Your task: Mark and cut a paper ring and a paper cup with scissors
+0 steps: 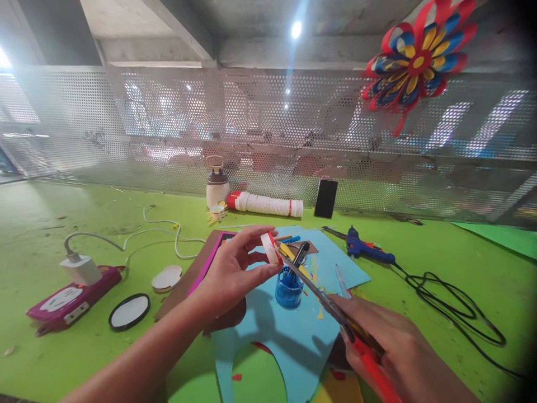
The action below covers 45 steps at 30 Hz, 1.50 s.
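Observation:
My left hand pinches a small red-and-white paper strip between thumb and fingers, held above the light blue paper sheet. My right hand grips red-handled scissors, whose blades reach up to the strip's edge. Just behind the blades stands a small blue pot with a black-tipped tool in it.
On the green table: a blue glue gun with a black cord, a pink power strip with a white charger, a round mirror, a white roll, a black phone. A red, blue and yellow paper flower hangs on the mesh wall.

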Each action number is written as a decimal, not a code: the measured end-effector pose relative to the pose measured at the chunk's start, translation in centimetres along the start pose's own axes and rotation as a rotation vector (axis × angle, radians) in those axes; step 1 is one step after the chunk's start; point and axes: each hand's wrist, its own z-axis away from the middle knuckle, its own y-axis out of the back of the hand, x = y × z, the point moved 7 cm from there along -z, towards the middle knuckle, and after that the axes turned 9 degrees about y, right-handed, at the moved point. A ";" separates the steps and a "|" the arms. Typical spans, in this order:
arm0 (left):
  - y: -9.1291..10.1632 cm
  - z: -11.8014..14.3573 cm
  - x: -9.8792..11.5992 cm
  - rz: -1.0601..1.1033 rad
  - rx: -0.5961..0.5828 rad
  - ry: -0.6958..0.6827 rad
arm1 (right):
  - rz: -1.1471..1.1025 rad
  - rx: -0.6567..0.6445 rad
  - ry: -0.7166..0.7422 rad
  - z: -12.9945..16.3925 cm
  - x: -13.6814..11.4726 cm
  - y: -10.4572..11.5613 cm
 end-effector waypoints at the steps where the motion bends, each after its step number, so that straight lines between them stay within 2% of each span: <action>1: 0.0 0.0 -0.1 0.005 0.001 0.009 | 0.016 -0.011 -0.001 0.0 0.1 -0.1; 12: 0.0 -0.1 -0.7 0.043 -0.021 0.005 | 0.201 -0.036 0.070 -0.1 -0.3 -0.1; 16: 0.0 -0.1 -0.5 0.041 0.011 0.020 | 0.209 0.013 0.100 -0.2 -0.4 0.2; 20: 0.0 -0.1 -0.5 0.038 -0.008 0.040 | 0.182 0.044 0.140 -0.3 -0.9 0.5; 25: 0.2 -0.1 -0.5 0.013 0.008 0.039 | 0.192 0.023 0.097 -0.3 -0.8 0.3; 28: 0.2 -0.1 -0.5 0.019 0.011 0.043 | 0.195 -0.040 0.051 -0.2 -0.2 -0.2; 30: 0.2 -0.1 -0.5 0.021 0.008 0.045 | 0.179 -0.078 0.033 -0.1 0.1 -0.6; 37: 0.1 -0.1 -0.4 0.035 -0.004 0.021 | 0.076 -0.094 0.009 0.1 0.4 -0.8; 45: 0.1 -0.1 -0.2 -0.004 0.003 0.036 | -0.151 -0.110 0.081 -0.9 -1.1 -0.9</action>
